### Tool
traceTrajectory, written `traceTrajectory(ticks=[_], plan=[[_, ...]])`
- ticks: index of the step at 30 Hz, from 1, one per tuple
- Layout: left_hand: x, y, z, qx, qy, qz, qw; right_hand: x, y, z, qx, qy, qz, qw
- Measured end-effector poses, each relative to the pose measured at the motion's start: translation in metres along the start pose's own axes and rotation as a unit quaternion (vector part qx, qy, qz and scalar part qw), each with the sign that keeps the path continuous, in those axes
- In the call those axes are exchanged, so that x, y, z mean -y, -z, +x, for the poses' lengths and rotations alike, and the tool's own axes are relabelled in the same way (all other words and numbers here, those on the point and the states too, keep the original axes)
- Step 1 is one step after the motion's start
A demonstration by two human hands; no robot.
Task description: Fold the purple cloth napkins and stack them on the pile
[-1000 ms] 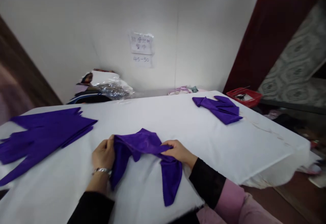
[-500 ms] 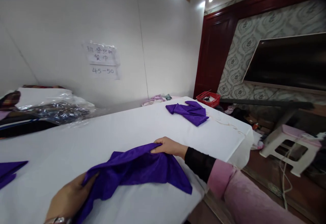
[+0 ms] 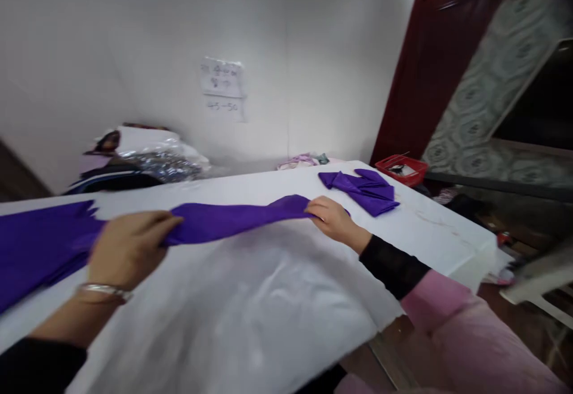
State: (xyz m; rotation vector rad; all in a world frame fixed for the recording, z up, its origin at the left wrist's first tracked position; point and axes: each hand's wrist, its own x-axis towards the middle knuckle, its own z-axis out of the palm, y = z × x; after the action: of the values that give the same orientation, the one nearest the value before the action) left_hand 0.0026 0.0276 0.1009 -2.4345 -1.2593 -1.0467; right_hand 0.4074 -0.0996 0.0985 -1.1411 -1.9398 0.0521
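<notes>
Bracelet (image 3: 105,291) at its wrist, the left hand (image 3: 129,251) gripped the purple cloth (image 3: 233,221); well apart, the right hand (image 3: 330,218) pinched it farther along. Drooping a half-second earlier, the cloth had stretched into a long band above the white table (image 3: 250,316), seemingly better straightened. Beyond lay a purple bundle (image 3: 363,190), then a red basket (image 3: 414,170).

We see a handwritten notice (image 3: 222,86) on the pale wall (image 3: 335,54), a plastic-draped pile (image 3: 163,161) below it to the left, and a red basket (image 3: 415,175) by the surface (image 3: 425,254); rightward, we have dark red panelling (image 3: 439,48), patterned wallpaper (image 3: 474,95) and a dark screen (image 3: 546,104).
</notes>
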Motion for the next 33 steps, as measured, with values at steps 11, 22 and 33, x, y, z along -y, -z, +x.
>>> traceTrajectory(ticks=[11, 22, 33], plan=[[-0.034, -0.02, -0.1, 0.223, 0.066, -0.08, 0.969, -0.015, -0.035, -0.06, 0.224, -0.161, 0.099, 0.956], [-0.023, -0.077, -0.08, 0.195, 0.258, 0.094, 0.942, -0.086, -0.12, 0.029, 0.197, -0.305, -0.098, 0.926], [-0.02, -0.073, -0.078, 0.183, 0.241, 0.08, 0.95, -0.098, -0.16, 0.065, 0.144, -0.312, -0.121, 0.931]])
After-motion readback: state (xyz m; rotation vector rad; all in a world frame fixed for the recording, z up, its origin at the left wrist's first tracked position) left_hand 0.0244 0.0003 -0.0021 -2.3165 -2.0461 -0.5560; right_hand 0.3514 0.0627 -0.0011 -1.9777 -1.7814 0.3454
